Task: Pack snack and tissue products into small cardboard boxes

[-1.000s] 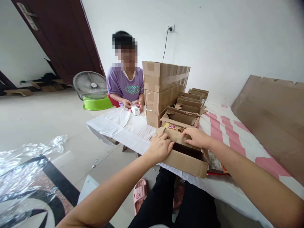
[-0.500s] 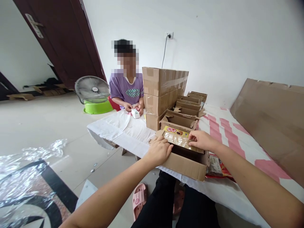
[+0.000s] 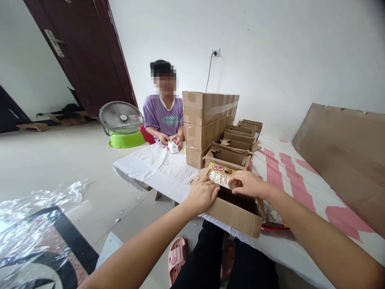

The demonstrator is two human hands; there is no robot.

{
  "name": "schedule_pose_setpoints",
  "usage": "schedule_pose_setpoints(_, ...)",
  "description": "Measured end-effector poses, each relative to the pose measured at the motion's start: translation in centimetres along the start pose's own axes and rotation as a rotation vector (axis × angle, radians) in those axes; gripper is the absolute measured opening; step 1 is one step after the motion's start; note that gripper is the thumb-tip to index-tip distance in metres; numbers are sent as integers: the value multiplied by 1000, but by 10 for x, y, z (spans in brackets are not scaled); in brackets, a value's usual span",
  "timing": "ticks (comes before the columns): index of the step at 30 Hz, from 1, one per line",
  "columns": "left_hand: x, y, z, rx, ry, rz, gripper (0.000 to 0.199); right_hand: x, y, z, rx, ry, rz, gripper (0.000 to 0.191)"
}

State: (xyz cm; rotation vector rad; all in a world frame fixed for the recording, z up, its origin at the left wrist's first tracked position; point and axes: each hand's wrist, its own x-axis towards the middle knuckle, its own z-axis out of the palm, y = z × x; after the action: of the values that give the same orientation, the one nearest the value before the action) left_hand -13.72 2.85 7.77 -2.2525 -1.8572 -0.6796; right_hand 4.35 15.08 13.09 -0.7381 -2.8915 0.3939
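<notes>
An open cardboard box [image 3: 236, 212] stands at the near edge of the cloth-covered table. My left hand [image 3: 205, 193] grips its left end, fingers wrapped over the rim. A flap with a yellow printed label [image 3: 221, 169] and clear tape stands up along the box's far side. My right hand [image 3: 247, 184] is over that flap's right part, fingers curled; whether it pinches anything is hidden. The inside of the box is dark. Right behind it is another open carton [image 3: 228, 156].
Taped boxes [image 3: 197, 134] are stacked behind, beside a row of open cartons [image 3: 239, 138]. Across the table a person [image 3: 167, 118] handles a small white object [image 3: 173, 147]. A large cardboard sheet [image 3: 343, 156] leans at the right; red packaging [image 3: 275, 228] lies by the box.
My right hand has moved left along the taped flap, covering part of the yellow label. My left hand stays on the box's left end. The view has shifted slightly.
</notes>
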Motion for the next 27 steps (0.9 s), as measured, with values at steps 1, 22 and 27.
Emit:
schedule_pose_setpoints(1,0,0,0,0,-2,0,37,1,-2,1,-16,6,-4,30)
schedule_pose_setpoints(22,0,-1,-1,10,0,26,41,-3,-15,25,-177,94,-71,13)
schedule_pose_setpoints(27,-1,-1,-2,7,-24,26,41,-5,-14,17,-134,113,-24,11)
